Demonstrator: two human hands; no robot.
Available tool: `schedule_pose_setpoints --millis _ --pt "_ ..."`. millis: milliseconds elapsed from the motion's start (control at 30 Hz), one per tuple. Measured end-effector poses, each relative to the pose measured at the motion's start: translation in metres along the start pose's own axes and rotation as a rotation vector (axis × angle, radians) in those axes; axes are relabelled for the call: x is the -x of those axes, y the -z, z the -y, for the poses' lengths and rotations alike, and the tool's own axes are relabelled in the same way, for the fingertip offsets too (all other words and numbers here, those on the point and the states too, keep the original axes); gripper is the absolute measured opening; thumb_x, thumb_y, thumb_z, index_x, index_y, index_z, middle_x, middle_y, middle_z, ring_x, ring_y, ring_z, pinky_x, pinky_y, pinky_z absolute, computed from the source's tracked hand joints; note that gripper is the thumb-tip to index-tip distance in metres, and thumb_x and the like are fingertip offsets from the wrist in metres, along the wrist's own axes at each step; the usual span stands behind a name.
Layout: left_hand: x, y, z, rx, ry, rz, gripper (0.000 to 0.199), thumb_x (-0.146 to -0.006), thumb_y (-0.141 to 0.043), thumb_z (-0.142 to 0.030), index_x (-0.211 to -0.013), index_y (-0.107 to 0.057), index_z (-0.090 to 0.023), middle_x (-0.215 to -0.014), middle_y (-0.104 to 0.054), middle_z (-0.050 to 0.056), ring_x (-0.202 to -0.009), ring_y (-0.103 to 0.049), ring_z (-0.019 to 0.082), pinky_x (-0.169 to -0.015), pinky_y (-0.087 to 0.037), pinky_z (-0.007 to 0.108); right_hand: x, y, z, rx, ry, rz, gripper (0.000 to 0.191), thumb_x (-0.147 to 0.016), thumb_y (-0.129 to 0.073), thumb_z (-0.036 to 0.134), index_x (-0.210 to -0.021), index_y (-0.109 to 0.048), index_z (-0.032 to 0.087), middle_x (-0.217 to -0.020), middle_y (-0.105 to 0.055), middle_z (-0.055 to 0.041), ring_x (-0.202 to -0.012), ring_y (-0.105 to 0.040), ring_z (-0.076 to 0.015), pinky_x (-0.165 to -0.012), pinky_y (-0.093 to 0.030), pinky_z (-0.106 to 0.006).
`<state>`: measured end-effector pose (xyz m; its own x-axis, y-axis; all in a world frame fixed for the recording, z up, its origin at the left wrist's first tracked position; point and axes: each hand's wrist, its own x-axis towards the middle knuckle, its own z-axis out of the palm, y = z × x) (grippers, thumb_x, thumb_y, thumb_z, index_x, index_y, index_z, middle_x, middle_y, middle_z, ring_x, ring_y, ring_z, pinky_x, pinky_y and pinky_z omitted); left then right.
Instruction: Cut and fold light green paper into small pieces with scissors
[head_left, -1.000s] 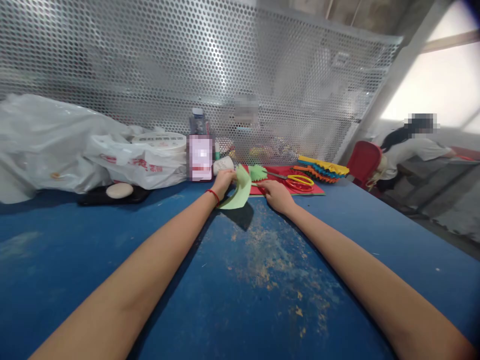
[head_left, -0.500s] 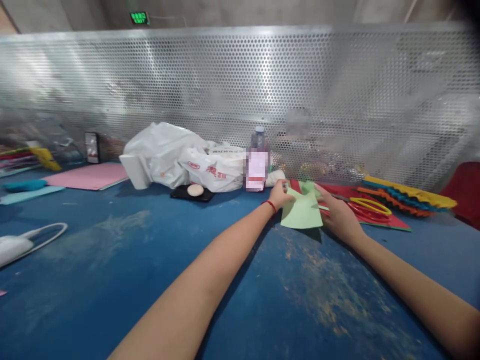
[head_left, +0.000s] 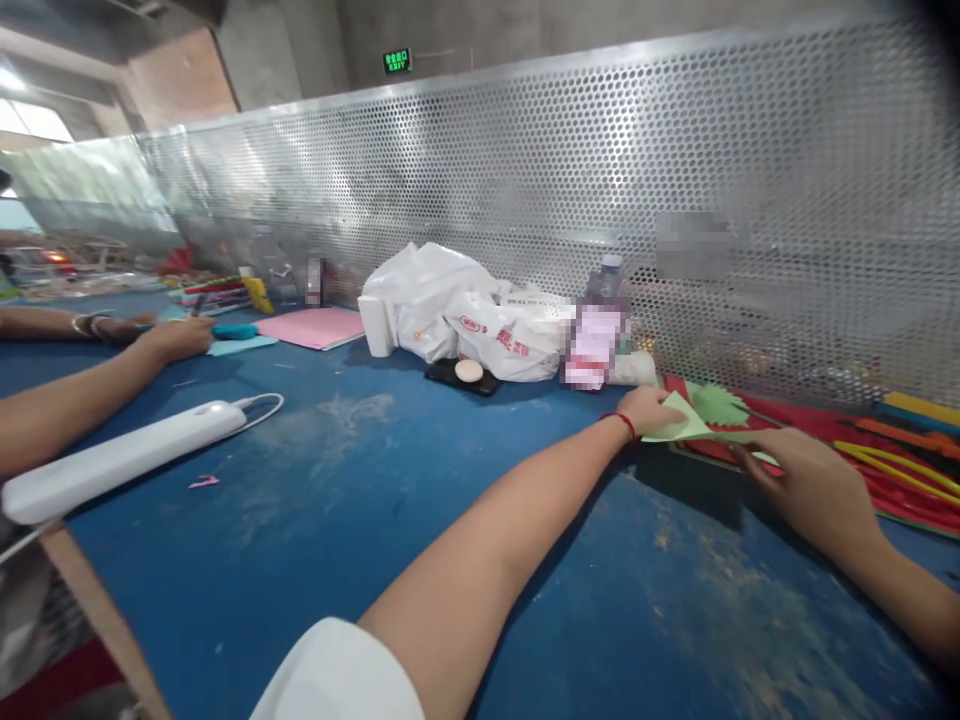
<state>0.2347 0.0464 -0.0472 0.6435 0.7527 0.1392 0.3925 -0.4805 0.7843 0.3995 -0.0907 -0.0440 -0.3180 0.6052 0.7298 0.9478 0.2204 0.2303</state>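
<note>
Green paper [head_left: 681,422] held; lit sign [head_left: 397,62] reads "EXIT".

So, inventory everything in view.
Table: one, blue, below
Screen: one, silver, behind
Sign: one, green, top
Bags: several, white, centre
Bottle: one, clear, by screen
Blurred item: one, pinkish, before bottle
Slab: one, black, centre
Oval: one, cream, on slab
Bar: one, white, left
Paper pile: one, pink, left
Green sheet: one, pale, right
Cutout: one, green, right
Scissors: one, yellow/red, right
Red paper: uncounted, right
Neighbour's hands: two, left
Left hand: one, holding sheet
Right hand: one, holding sheet
</note>
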Motion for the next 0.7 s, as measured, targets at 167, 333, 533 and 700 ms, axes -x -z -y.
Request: schedule_pose_setpoints --millis 167,333,533,700 --pt "-0.005 -0.001 0.002 -0.002 0.04 0.01 0.027 -0.093 -0.06 -0.033 -0.111 -0.062 -0.012 -0.111 -0.065 0.008 -0.097 -0.064 0.021 -0.084 -0.056 0.04 0.001 -0.002 -0.003 -0.032 0.005 0.024 0.034 -0.094 -0.039 0.042 -0.091 -0.067 0.024 -0.087 -0.073 -0.0128 -0.08 -0.067 -0.0291 -0.064 -0.049 -0.038" --pt "-0.01 -0.002 0.006 0.027 0.081 -0.008 0.028 -0.093 -0.061 -0.033 -0.111 -0.062 -0.013 -0.112 -0.064 0.008 -0.099 -0.064 0.021 -0.085 -0.055 0.041 0.002 -0.005 -0.007 -0.084 -0.032 0.04 0.029 -0.089 -0.044 0.041 -0.091 -0.068 0.025 -0.089 -0.072 -0.0141 -0.082 -0.065 -0.0288 -0.064 -0.048 -0.039" --pt "-0.02 -0.007 0.011 0.189 0.114 -0.02 0.025 -0.093 -0.06 -0.032 -0.108 -0.063 -0.012 -0.109 -0.065 0.008 -0.095 -0.064 0.02 -0.082 -0.056 0.039 0.004 -0.008 -0.01 -0.132 -0.06 0.087 0.026 -0.085 -0.046 0.04 -0.094 -0.068 0.028 -0.092 -0.072 -0.0141 -0.088 -0.064 -0.031 -0.071 -0.048 -0.042" --pt "-0.02 -0.008 0.012 0.385 0.1 -0.062 0.025 -0.093 -0.06 -0.032 -0.108 -0.063 -0.012 -0.106 -0.065 0.007 -0.091 -0.065 0.019 -0.08 -0.056 0.037 0.007 -0.015 -0.019 -0.317 -0.078 0.11 0.025 -0.082 -0.052 0.041 -0.097 -0.068 0.029 -0.099 -0.072 -0.0124 -0.094 -0.064 -0.0301 -0.077 -0.049 -0.042"
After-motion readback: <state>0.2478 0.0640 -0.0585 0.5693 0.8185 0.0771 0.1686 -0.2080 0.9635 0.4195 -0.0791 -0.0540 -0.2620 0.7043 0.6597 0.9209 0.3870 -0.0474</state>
